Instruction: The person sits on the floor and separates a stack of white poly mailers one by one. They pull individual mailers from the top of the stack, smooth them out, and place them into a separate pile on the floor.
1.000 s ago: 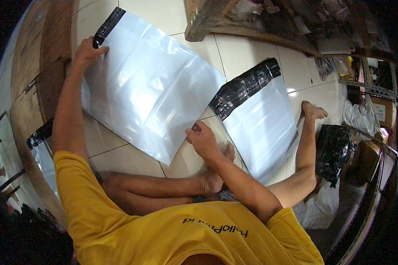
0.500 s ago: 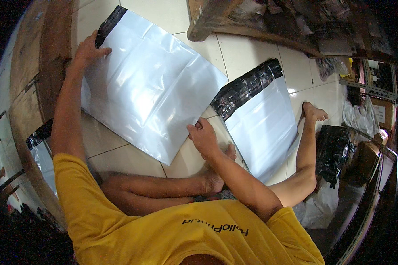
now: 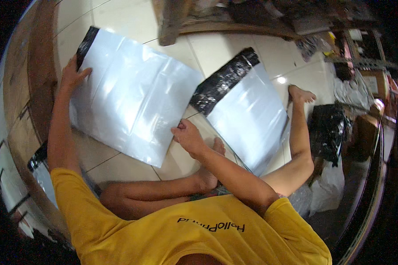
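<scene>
A large pale silver plastic mailing bag (image 3: 130,95) with a black strip along its left end is stretched between my two hands over the tiled floor. My left hand (image 3: 74,75) grips its far left edge beside the black strip, thumb on top and fingers partly hidden. At the near right edge, my right hand (image 3: 189,138) pinches the bag between thumb and fingers. Right of it lies another silver mailing bag (image 3: 252,119), its black end pointing up and left; it looks like there may be more layers beneath it.
My bent legs (image 3: 154,190) frame the near side. A wooden bench (image 3: 40,88) runs along the left, with another bag (image 3: 44,176) by it. A wooden leg (image 3: 168,22) stands at the back. Black plastic (image 3: 329,132), a cardboard box (image 3: 371,84) and metal racking fill the right.
The view has shifted, so most things appear further left. The held bag's far end sits lower in the picture. Both hands keep their grip on it.
</scene>
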`<state>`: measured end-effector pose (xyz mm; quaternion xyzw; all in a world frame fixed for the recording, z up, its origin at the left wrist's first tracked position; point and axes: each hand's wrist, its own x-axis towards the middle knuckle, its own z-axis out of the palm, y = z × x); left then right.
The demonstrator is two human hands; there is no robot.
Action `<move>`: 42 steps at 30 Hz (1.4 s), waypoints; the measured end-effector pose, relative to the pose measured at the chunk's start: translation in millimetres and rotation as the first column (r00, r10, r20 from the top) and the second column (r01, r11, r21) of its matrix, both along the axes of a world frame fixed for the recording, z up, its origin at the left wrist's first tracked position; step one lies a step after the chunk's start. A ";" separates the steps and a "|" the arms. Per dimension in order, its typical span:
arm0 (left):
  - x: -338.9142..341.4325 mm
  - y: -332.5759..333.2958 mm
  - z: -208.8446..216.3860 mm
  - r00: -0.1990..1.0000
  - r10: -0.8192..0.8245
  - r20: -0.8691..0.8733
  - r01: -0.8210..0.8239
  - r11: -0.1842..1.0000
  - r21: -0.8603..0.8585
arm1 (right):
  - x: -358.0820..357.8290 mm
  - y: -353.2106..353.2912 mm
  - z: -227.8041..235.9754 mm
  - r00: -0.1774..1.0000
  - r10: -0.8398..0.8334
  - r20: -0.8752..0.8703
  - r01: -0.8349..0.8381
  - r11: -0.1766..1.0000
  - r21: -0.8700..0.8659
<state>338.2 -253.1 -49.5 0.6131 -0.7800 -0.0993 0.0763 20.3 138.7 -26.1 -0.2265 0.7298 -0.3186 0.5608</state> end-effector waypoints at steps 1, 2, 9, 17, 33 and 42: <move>7.0 5.8 -10.5 0.999 0.037 0.032 -0.032 0.990 -0.137 | -3.7 4.9 10.2 0.998 0.017 -0.062 -0.016 1.000 0.009; -0.1 13.2 -8.1 0.996 0.072 0.056 -0.054 0.961 -0.272 | -6.9 9.1 22.7 0.992 0.025 -0.127 -0.023 1.000 0.019; -212.4 189.5 72.9 0.543 -0.642 -0.541 0.644 0.732 -0.222 | -135.1 152.6 90.1 0.474 0.177 -0.862 -0.263 0.963 0.053; -382.3 374.2 57.6 -0.101 -0.994 -0.031 0.989 -0.104 0.105 | -151.6 210.9 52.1 0.182 0.563 -0.806 -0.466 0.771 0.433; -395.3 392.4 52.3 -0.063 -0.990 0.129 0.997 -0.058 0.044 | -159.1 225.3 35.2 0.272 0.366 -0.890 -0.376 0.892 0.251; -423.0 379.6 75.3 -0.072 -0.992 0.099 0.964 -0.044 0.262 | -154.7 267.1 42.9 0.137 0.287 -0.948 -0.195 0.946 0.259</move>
